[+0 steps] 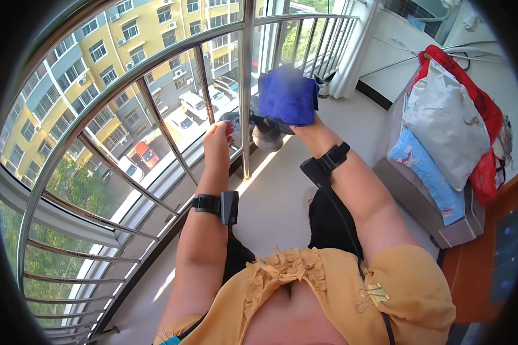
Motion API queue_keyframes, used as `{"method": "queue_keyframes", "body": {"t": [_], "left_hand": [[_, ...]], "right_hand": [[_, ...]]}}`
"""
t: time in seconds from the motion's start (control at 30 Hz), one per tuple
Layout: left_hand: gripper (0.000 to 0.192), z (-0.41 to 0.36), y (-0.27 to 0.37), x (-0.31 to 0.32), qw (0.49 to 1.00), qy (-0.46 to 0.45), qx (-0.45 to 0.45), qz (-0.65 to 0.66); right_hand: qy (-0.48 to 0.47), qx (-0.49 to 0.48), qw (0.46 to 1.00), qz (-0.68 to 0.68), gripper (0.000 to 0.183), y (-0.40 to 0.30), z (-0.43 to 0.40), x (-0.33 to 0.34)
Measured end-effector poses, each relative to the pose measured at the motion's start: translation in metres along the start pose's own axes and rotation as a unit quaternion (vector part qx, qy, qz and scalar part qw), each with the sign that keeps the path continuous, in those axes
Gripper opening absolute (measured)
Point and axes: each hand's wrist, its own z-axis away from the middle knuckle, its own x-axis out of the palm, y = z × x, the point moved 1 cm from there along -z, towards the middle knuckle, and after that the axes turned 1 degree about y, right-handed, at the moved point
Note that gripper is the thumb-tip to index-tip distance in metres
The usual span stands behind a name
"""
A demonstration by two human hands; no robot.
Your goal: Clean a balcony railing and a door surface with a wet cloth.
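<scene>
A folded dark-blue cloth (287,97) is held up ahead of me, its top edge blurred. My right hand (305,127) grips its lower right edge, with the fingers mostly hidden behind it. My left hand (218,134) is raised beside the stainless-steel railing (246,86), fingers curled; whether anything is inside them I cannot tell. Grey-and-black shoes (267,137) show below the cloth, near the foot of the railing post.
Curved railing bars and window panes run along the left. On the right, a grey upholstered box seat (414,207) bears a silver-white bag (446,120), a red bag (485,103) and a light-blue printed cloth (427,172). A white curtain (349,64) hangs at the back.
</scene>
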Motion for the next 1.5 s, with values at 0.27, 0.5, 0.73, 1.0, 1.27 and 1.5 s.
{"method": "queue_keyframes", "body": {"t": [0.27, 0.5, 0.73, 1.0, 1.27, 1.5], "left_hand": [[0.024, -0.011, 0.022, 0.054, 0.995, -0.087, 0.037, 0.026], [0.018, -0.010, 0.007, -0.019, 0.998, 0.061, -0.002, 0.033], [0.016, -0.019, 0.001, 0.006, 0.999, 0.043, -0.010, 0.007], [0.017, -0.036, -0.013, 0.059, 0.999, 0.019, 0.038, -0.006], [0.021, -0.019, -0.007, 0.032, 0.994, -0.006, 0.072, -0.076], [0.018, -0.023, -0.009, 0.036, 0.995, 0.021, 0.081, -0.059]], "right_hand": [[0.013, -0.259, 0.766, 0.588, 0.008, -0.021, -0.183, -0.089], [-0.034, -0.466, 0.687, 0.556, 0.019, 0.029, -0.159, 0.001], [0.128, -0.232, 0.760, 0.594, 0.028, 0.131, -0.115, -0.073], [0.286, -0.102, 0.912, 0.277, 0.022, 0.216, -0.050, -0.170], [0.078, -0.176, 0.893, 0.406, 0.012, 0.088, -0.124, -0.043], [0.050, -0.427, 0.709, 0.559, 0.014, 0.032, -0.150, -0.011]]}}
